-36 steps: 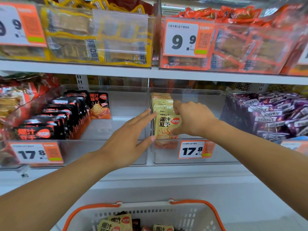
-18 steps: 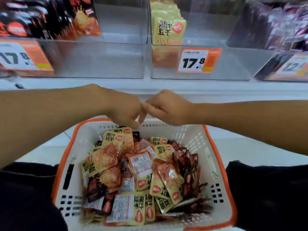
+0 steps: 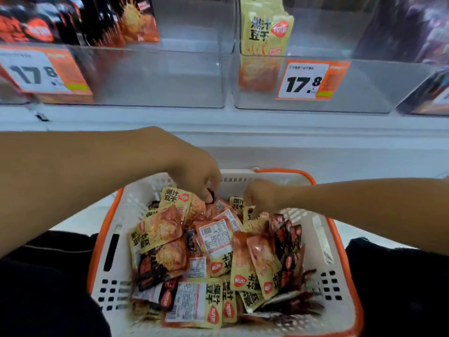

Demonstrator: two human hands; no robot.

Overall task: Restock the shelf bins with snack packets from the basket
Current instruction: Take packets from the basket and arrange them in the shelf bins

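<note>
A white basket with an orange rim (image 3: 104,229) sits between my knees, piled with yellow snack packets (image 3: 213,302) and black snack packets (image 3: 289,242). My left hand (image 3: 196,176) reaches into the far side of the pile and pinches the edge of a black packet (image 3: 211,196). Close beside it, my right hand (image 3: 261,198) curls its fingers on a yellow packet (image 3: 252,218). Above, a clear shelf bin (image 3: 364,91) holds a short row of yellow packets (image 3: 266,30). The clear bin to its left (image 3: 158,79) holds black packets (image 3: 73,23).
Orange-and-white price tags reading 17.8 hang on the right bin (image 3: 308,80) and the left bin (image 3: 41,71). Purple packets (image 3: 425,27) fill a bin at the far right. The white shelf ledge (image 3: 243,122) runs above the basket. My dark-clothed legs (image 3: 43,288) flank it.
My view dropped from the shelf to the basket. Both hands left the bin of yellow packets, came down together over the basket and now reach into the pile.
</note>
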